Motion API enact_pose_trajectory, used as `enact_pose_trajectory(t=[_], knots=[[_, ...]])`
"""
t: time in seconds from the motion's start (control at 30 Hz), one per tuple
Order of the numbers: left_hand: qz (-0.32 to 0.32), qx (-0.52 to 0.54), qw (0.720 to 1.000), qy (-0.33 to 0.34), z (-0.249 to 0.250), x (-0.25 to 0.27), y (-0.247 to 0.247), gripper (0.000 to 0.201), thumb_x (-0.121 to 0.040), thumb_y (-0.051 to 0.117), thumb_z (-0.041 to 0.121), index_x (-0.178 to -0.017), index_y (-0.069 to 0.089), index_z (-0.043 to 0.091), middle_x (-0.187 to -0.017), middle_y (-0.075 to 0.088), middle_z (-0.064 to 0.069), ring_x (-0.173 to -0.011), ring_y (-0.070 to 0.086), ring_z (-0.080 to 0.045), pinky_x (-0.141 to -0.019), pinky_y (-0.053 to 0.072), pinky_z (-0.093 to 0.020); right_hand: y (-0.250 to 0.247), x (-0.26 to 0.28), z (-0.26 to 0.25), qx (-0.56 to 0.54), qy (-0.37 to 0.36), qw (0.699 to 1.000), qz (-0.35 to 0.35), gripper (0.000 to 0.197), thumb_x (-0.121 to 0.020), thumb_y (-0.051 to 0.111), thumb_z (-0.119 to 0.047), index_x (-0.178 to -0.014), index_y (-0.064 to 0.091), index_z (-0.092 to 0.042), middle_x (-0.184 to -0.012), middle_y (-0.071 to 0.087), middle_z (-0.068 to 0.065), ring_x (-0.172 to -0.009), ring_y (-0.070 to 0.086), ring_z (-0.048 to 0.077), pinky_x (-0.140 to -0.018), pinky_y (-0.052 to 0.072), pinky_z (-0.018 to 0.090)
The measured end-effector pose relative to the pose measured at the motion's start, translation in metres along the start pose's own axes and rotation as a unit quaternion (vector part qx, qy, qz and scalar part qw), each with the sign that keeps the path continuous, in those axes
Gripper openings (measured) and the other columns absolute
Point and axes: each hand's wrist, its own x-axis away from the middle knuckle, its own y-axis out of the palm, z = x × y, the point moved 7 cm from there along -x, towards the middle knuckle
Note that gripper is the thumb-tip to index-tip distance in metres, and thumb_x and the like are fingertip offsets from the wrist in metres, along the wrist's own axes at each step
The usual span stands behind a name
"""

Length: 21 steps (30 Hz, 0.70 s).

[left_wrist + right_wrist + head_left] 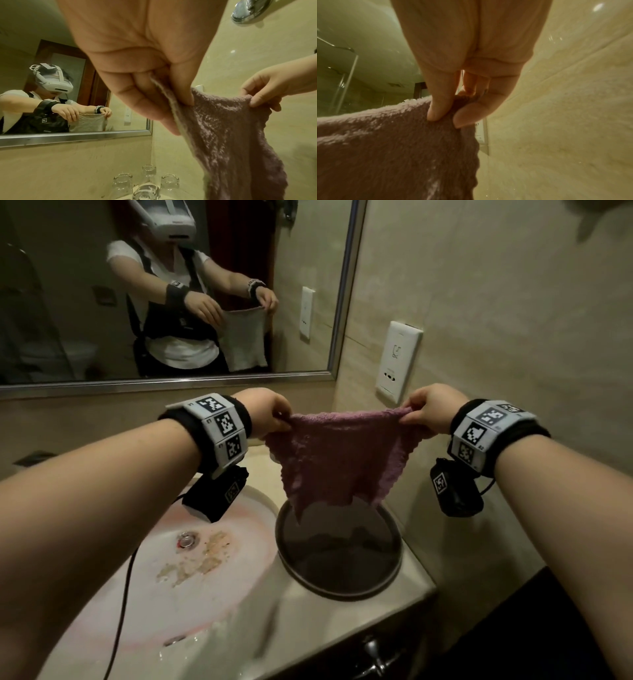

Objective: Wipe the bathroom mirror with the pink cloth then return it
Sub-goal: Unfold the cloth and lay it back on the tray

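Note:
The pink cloth [339, 457] hangs spread between both hands above a round dark tray [394, 549]. My left hand [274, 414] pinches its upper left corner, thumb against curled fingers. My right hand [423, 412] pinches the upper right corner. The left wrist view shows the cloth [223, 128] held by my left hand [173, 102] and, further off, my right hand [255, 100]. In the right wrist view my right hand [444, 119] nips the cloth [393, 148]. The framed mirror [85, 302] fills the wall at upper left and reflects me holding the cloth.
A stained white basin [191, 570] with a metal drain lies below my left arm. Wall sockets [397, 361] sit on the right tiled wall. Several upturned glasses [145, 184] stand in the counter's corner. A chrome tap [373, 655] is at the near edge.

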Motion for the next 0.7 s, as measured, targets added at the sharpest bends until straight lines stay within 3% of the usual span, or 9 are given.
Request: enact_pose_trajectory(t=[0.1, 0.17, 0.23, 0.27, 0.33, 0.43, 0.5, 0.57, 0.7], knots=[[-0.032, -0.013, 0.999, 0.002, 0.002, -0.004, 0.011, 0.029, -0.092, 0.060, 0.026, -0.115, 0.064, 0.010, -0.108, 0.067, -0.010, -0.086, 0.060, -0.025, -0.080, 0.049, -0.026, 0.004, -0.002, 0.007, 0.033, 0.003, 0.999, -0.020, 0.023, -0.082, 0.071, -0.015, -0.103, 0.068, -0.006, -0.076, 0.065, 0.002, -0.081, 0.060, 0.020, -0.053, 0.053, 0.013], [-0.070, 0.008, 0.997, 0.006, 0.001, -0.007, 0.025, 0.016, -0.091, 0.062, 0.026, -0.101, 0.065, 0.014, -0.089, 0.064, -0.004, -0.069, 0.058, -0.019, -0.063, 0.052, -0.020, 0.013, -0.002, 0.013, 0.096, 0.015, 0.991, -0.091, 0.021, -0.081, 0.072, -0.019, -0.097, 0.068, -0.006, -0.086, 0.067, 0.008, -0.082, 0.060, 0.021, -0.076, 0.056, 0.031], [-0.130, 0.052, 0.990, 0.009, 0.002, -0.008, 0.044, 0.010, -0.091, 0.062, 0.021, -0.082, 0.058, 0.019, -0.072, 0.058, 0.002, -0.057, 0.055, -0.011, -0.045, 0.048, -0.008, 0.024, 0.003, 0.018, 0.162, 0.028, 0.970, -0.179, 0.018, -0.082, 0.071, -0.024, -0.087, 0.066, -0.008, -0.088, 0.065, 0.009, -0.080, 0.059, 0.020, -0.071, 0.052, 0.031], [-0.163, 0.070, 0.984, 0.012, 0.003, -0.008, 0.055, 0.016, -0.091, 0.062, 0.019, -0.076, 0.056, 0.022, -0.070, 0.056, 0.005, -0.058, 0.055, -0.010, -0.044, 0.049, -0.008, 0.028, 0.005, 0.020, 0.186, 0.030, 0.960, -0.209, 0.020, -0.082, 0.071, -0.026, -0.089, 0.066, -0.008, -0.088, 0.064, 0.009, -0.079, 0.058, 0.019, -0.066, 0.049, 0.027], [-0.206, 0.066, 0.976, 0.022, 0.006, -0.008, 0.074, 0.023, -0.091, 0.061, 0.019, -0.072, 0.053, 0.028, -0.072, 0.058, 0.005, -0.063, 0.058, -0.013, -0.047, 0.051, -0.011, 0.036, 0.005, 0.025, 0.228, 0.026, 0.942, -0.245, 0.028, -0.083, 0.069, -0.029, -0.097, 0.065, -0.005, -0.087, 0.062, 0.007, -0.078, 0.054, 0.018, -0.058, 0.042, 0.021], [-0.212, 0.017, 0.977, 0.031, 0.008, -0.016, 0.095, 0.010, -0.092, 0.060, 0.024, -0.083, 0.061, 0.017, -0.083, 0.060, -0.002, -0.077, 0.056, -0.018, -0.058, 0.048, -0.017, 0.052, -0.005, 0.033, 0.288, 0.021, 0.921, -0.260, 0.025, -0.085, 0.066, -0.033, -0.079, 0.058, -0.010, -0.077, 0.058, 0.005, -0.070, 0.050, 0.019, -0.055, 0.038, 0.024], [-0.197, -0.039, 0.979, 0.021, 0.003, -0.029, 0.110, 0.021, -0.093, 0.058, 0.026, -0.104, 0.064, 0.009, -0.099, 0.065, -0.011, -0.087, 0.058, -0.023, -0.074, 0.048, -0.025, 0.075, -0.017, 0.039, 0.299, 0.020, 0.917, -0.262, 0.021, -0.087, 0.064, -0.031, -0.086, 0.062, -0.009, -0.090, 0.063, 0.013, -0.079, 0.054, 0.024, -0.065, 0.042, 0.027], [-0.182, -0.071, 0.981, -0.003, -0.005, -0.043, 0.126, 0.028, -0.094, 0.055, 0.024, -0.117, 0.063, 0.010, -0.118, 0.065, -0.012, -0.107, 0.060, -0.027, -0.088, 0.046, -0.030, 0.104, -0.032, 0.044, 0.299, 0.008, 0.921, -0.249, 0.030, -0.091, 0.058, -0.026, -0.111, 0.063, -0.005, -0.114, 0.065, 0.017, -0.098, 0.060, 0.029, -0.081, 0.046, 0.031], [-0.193, -0.078, 0.976, -0.066, -0.029, -0.069, 0.173, 0.030, -0.095, 0.051, 0.020, -0.121, 0.063, 0.016, -0.125, 0.064, -0.011, -0.115, 0.059, -0.028, -0.093, 0.046, -0.031, 0.165, -0.056, 0.056, 0.221, -0.012, 0.951, -0.216, 0.028, -0.091, 0.055, -0.016, -0.116, 0.063, -0.008, -0.121, 0.064, 0.016, -0.111, 0.060, 0.031, -0.090, 0.047, 0.031]])
